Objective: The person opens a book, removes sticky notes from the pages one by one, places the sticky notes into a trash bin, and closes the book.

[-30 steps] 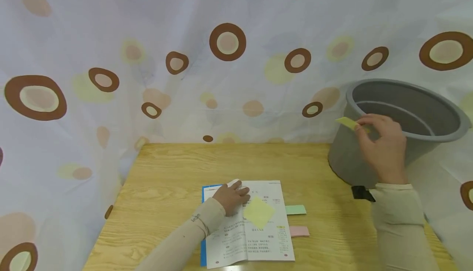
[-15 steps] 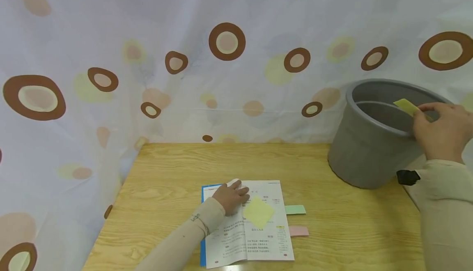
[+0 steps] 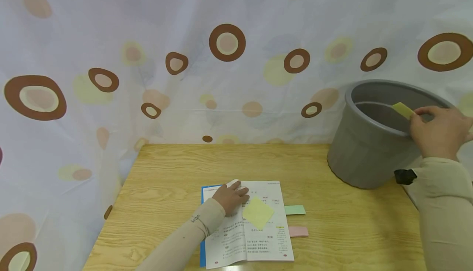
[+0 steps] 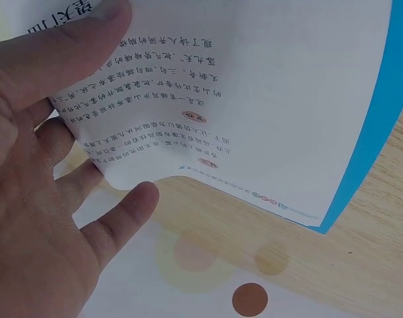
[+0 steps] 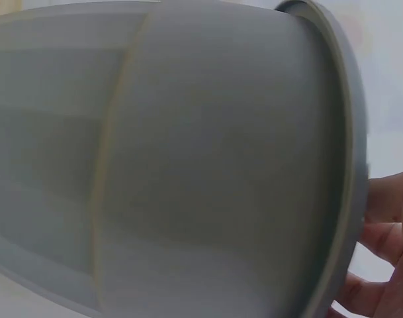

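Wood-grain counter [image 3: 173,162], white sheet [image 3: 148,24] behind it and down both sides, printed with brown rings and pale yellow/peach blobs. Grey bin [image 3: 369,148] stands at the far right corner, mouth up. Right hand [image 3: 439,131] is at the bin's right near rim, thumb and fingertips pinching a yellow slip [image 3: 402,110]; its free end points left, over the bin mouth. Can't tell if the hand touches the rim. Right wrist view: bin wall fills most of it, a few fingers show just past the rim, slightly apart.

Open book [image 3: 236,238] lies near middle of the counter, print on both pages, blue cover [image 3: 203,250] showing along the left edge. Left hand [image 3: 230,199] rests on the left page by the fold, toward the far edge, fingers spread. Left wrist view: thumb over the print, page bending up beside the hand. Yellow square note [image 3: 258,213] sits cornerwise on the right page, just right of those fingers. Green tab [image 3: 295,210] and pink tab [image 3: 298,231] stick out past the book's right edge, green farther, pink nearer. Right sleeve [image 3: 445,217] beige, black piece [image 3: 405,176] at its left side. Left sleeve [image 3: 181,232] beige, small dark scribble near the cuff.
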`<state>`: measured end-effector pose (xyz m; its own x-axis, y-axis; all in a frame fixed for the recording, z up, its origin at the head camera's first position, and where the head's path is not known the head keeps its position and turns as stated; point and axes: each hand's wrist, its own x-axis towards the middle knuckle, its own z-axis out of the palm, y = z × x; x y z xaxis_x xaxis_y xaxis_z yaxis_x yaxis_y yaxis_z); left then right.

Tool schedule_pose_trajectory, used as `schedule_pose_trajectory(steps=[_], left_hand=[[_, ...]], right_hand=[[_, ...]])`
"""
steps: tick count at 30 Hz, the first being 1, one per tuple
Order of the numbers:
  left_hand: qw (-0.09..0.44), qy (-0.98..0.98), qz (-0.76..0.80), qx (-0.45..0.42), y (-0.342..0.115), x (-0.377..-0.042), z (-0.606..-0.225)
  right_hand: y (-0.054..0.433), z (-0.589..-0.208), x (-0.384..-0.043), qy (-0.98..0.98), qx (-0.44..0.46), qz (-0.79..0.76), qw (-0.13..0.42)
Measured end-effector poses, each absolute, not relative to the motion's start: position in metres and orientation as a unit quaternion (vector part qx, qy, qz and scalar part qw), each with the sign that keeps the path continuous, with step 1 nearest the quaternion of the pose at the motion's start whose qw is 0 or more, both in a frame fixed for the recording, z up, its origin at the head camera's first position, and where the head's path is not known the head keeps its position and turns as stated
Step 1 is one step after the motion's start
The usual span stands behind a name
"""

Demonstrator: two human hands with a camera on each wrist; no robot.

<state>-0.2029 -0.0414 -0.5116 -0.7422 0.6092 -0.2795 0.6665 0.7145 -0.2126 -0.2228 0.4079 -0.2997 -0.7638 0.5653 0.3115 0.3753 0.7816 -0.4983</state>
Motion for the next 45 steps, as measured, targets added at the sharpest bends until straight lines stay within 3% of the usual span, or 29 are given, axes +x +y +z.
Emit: schedule_pose_trajectory(steps=[7, 13, 22, 30, 45], left_hand=[[0.096, 0.922, -0.147, 0.344, -0.042, -0.203, -0.513], [0.098, 0.923, -0.149, 0.342, -0.041, -0.203, -0.510], [0.094, 0.924, -0.145, 0.340, -0.041, -0.205, -0.511], [0.086, 0.921, -0.150, 0.348, -0.041, -0.204, -0.515], [0.083, 0.914, -0.163, 0.362, -0.041, -0.204, -0.509]], right_hand=[[0.413, -0.306, -0.227, -0.927, -0.257, 0.200, 0.184], [0.412, -0.309, -0.227, -0.928, -0.247, 0.209, 0.187], [0.386, -0.301, -0.215, -0.920, -0.218, 0.198, 0.258], [0.352, -0.303, -0.205, -0.901, -0.122, 0.197, 0.367], [0.280, -0.319, -0.179, -0.891, 0.027, 0.250, 0.378]])
